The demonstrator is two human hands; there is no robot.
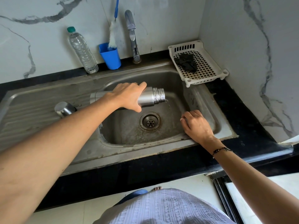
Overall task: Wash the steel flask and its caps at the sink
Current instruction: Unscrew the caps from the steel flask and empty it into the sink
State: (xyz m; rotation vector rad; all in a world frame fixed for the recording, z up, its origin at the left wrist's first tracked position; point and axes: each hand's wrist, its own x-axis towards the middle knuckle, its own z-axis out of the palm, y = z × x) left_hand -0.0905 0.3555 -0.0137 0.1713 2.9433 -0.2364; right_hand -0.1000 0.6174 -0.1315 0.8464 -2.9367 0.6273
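My left hand (127,96) grips the steel flask (150,96) around its middle and holds it sideways over the sink basin (126,130). Its open threaded mouth points right, and a thin stream of water runs from it toward the drain (150,121). A steel cap (63,109) stands upside down on the ribbed draining board at the left. My right hand (196,124) rests inside the basin's right side with its fingers curled; I cannot tell whether it holds anything.
Behind the sink stand a clear plastic bottle (82,50), a blue cup (110,56) holding a bottle brush (112,38), and the tap (132,34). A white perforated tray (203,73) with a dark cloth (187,62) sits at the right corner. A black counter edge runs along the front.
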